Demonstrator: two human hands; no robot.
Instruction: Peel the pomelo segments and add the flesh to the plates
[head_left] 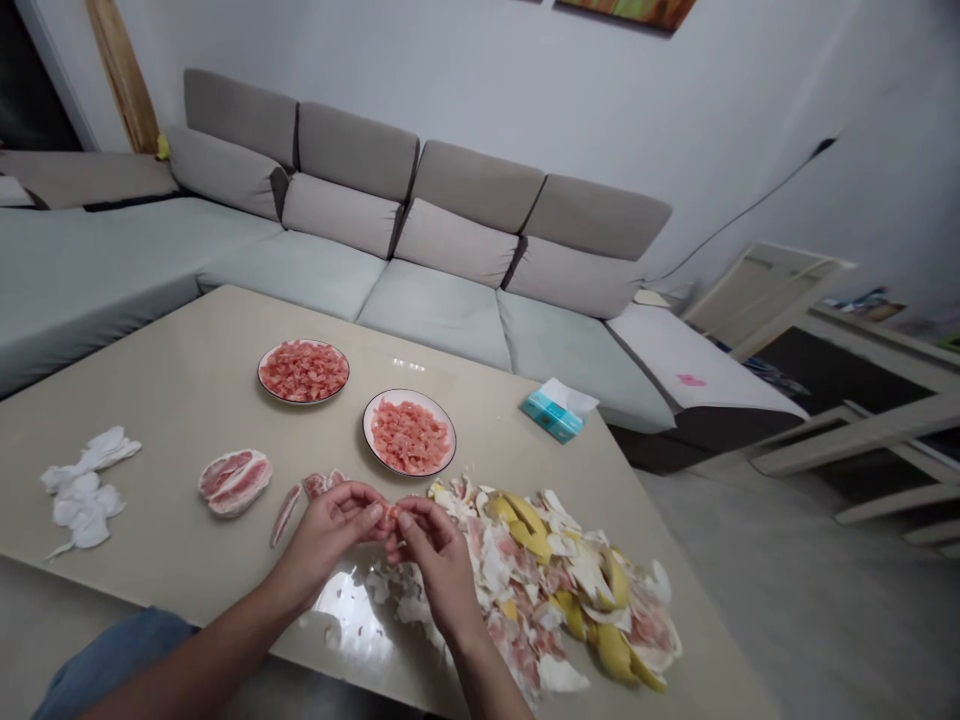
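Observation:
A small piece of pink pomelo flesh (389,512) is pinched between my left hand (330,525) and my right hand (431,545), fingertips almost meeting. Most of the piece is covered by my fingers. Just beyond my hands stands a white, dark-rimmed plate (369,440) heaped with pink pomelo pulp (411,437). Farther back, a second plate (304,401) carries more pulp (304,370). Left of my left hand lie a peeled pomelo chunk (235,482) and a loose segment (286,514). More segments (322,482) are partly hidden behind that hand.
A large pile of yellow and white pomelo peel (540,570) spreads over the table (172,390) at the right. Crumpled tissues (86,490) lie at the left. A blue tissue pack (556,410) sits near the right edge. A grey sofa (442,310) runs along the far side.

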